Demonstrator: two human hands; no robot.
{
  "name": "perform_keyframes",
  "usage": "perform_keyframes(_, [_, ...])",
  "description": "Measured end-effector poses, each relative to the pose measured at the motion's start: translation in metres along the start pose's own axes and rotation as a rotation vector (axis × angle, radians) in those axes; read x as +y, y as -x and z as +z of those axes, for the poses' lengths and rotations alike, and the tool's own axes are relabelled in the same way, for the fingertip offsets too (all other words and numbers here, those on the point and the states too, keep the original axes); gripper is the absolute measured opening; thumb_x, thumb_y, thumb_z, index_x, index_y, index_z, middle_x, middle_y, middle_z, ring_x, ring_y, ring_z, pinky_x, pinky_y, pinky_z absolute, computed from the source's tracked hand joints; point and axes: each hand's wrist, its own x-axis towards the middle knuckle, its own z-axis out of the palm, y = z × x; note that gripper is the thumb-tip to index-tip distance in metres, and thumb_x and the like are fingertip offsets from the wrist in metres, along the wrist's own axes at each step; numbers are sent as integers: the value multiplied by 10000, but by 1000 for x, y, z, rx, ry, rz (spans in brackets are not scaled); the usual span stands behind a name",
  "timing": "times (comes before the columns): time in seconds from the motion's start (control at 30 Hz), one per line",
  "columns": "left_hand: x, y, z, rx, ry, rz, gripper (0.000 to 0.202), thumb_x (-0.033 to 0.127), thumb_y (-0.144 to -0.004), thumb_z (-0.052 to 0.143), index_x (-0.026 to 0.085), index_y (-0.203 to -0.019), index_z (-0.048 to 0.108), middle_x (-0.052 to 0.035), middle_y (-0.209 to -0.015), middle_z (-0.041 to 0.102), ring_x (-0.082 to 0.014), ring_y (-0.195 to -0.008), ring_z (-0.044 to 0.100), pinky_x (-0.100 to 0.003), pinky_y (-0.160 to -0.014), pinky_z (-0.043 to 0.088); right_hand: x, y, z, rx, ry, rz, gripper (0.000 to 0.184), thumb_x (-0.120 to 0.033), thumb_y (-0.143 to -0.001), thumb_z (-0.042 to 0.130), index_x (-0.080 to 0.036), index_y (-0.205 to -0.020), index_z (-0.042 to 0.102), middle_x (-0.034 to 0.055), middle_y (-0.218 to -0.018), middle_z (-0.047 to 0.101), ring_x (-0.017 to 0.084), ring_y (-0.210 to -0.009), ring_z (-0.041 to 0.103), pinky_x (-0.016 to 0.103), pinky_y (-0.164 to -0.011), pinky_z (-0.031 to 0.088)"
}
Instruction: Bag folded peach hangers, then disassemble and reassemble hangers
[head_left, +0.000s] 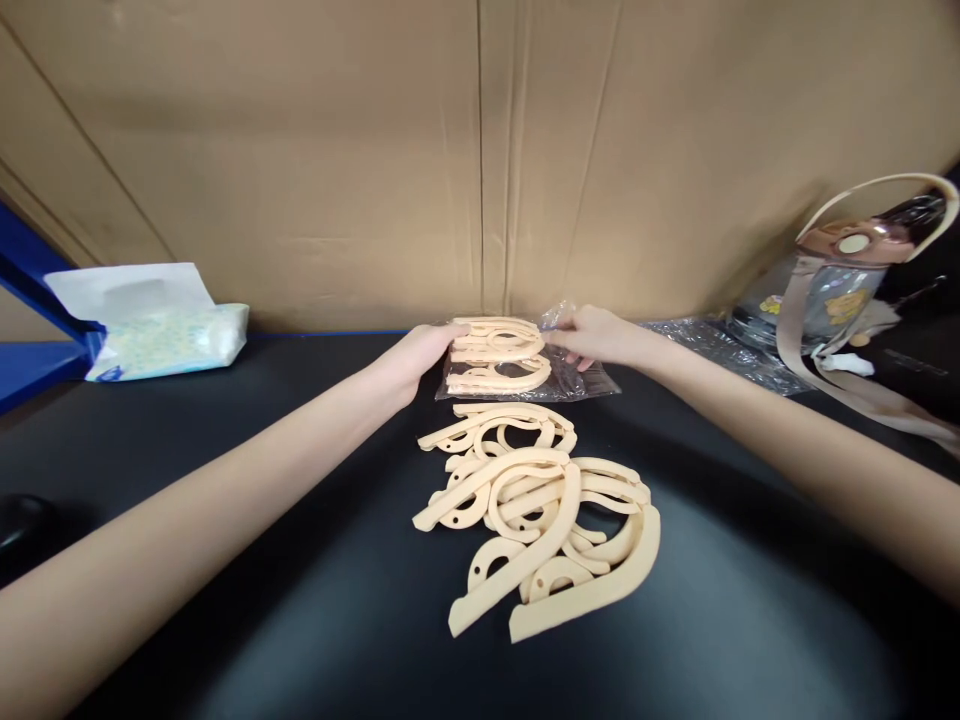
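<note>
While the left hand (416, 358) lies with its fingers stretched flat against the left side of a small stack of tan curved pieces (496, 352), the right hand (592, 335) looks to be pinching the edge of the clear bag (592, 383) on the stack's right side. The stack sits on or partly in that bag, at the far side of the black counter (225, 520), close to the cardboard wall (375, 150).

The bag is thin and slippery, so the stack could slide or tip. Pieces could then spill onto the loose pile (536, 520) of the same pieces just in front. The curved pieces could also hook on each other and get dragged along.

Behind the stack there is little room, since the wall is near. On the left the counter is open as far as the tissue pack (169, 335). On the right lie crinkled plastic (705, 345) and a bottle (840, 290) with a long strap (795, 340). A wide sweep of the right arm could catch them.
</note>
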Motion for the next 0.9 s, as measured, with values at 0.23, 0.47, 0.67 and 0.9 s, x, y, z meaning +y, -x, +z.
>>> perform_keyframes(0.23, [24,-3,27,-40,354,-183,196,198,-968,446,137,-891,616,-79,-713,689,-195,-640,697,-321,-662,613,18,-6,-1,-92,-977,259,239,-130,-966,396,-152,-882,619,86,-804,693,166,-677,665,352,-708,620])
perform_keyframes(0.47, [17,-7,31,-63,415,-109,256,113,-896,610,195,-1139,609,-72,-927,736,-187,-716,713,-318,-674,607,29,1,7,-13,-1094,174,172,-28,-903,563,-185,-899,634,34,-922,713,118,-775,670,300,-801,611])
perform_keyframes(0.67, [23,0,27,-4,450,5,374,49,-880,612,241,-1196,557,-33,-960,710,-164,-712,692,-278,-631,582,22,6,6,-42,-1168,121,105,-201,-956,589,-185,-881,661,47,-893,721,135,-748,672,326,-835,599])
perform_keyframes(0.9, [55,37,19,-5,438,-43,218,114,-936,558,157,-1141,618,-70,-886,731,-159,-634,671,-274,-591,577,-5,35,-6,-201,-1249,-37,176,-265,-937,626,-177,-1076,689,73,-1025,755,188,-908,705,348,-912,582])
